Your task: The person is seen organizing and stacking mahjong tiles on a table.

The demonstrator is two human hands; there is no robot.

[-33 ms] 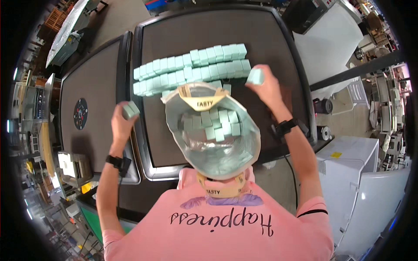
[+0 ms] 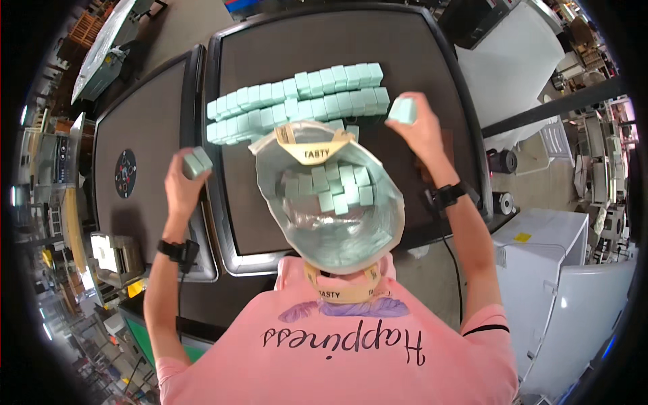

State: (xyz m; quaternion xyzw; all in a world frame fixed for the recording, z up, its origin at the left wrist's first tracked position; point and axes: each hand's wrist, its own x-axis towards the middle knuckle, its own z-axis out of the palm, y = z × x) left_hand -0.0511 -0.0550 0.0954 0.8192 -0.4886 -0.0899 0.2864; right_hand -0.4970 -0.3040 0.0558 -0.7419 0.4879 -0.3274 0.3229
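Observation:
My left hand [image 2: 179, 189] is closed round a pair of pale green mahjong tiles [image 2: 198, 163], held over the rim between two dark tables. Out to the right, my right hand [image 2: 424, 133] grips a pale green mahjong tile [image 2: 403, 111]; whether more are behind it I cannot tell. Between the hands an insulated bag [image 2: 324, 251] with a silvery lining gapes upward, its cloth handles at the near and far sides. A cluster of mahjong tiles [image 2: 339, 192] lies inside. Beyond it stand two long rows of mahjong tiles [image 2: 297, 108], slanting across the table; the bag partly hides a few loose ones.
The main table [image 2: 324, 42] has a dark top and raised black rim. To its left is a second dark table [image 2: 152, 128] with a round panel [image 2: 125, 173]. A small metal box [image 2: 115, 260] sits at lower left, a white cabinet [image 2: 540, 246] at right.
Both hands have shifted slightly upward in the picture, the right also a little to the right. Each keeps its hold on the tiles. The bag and rows look unchanged.

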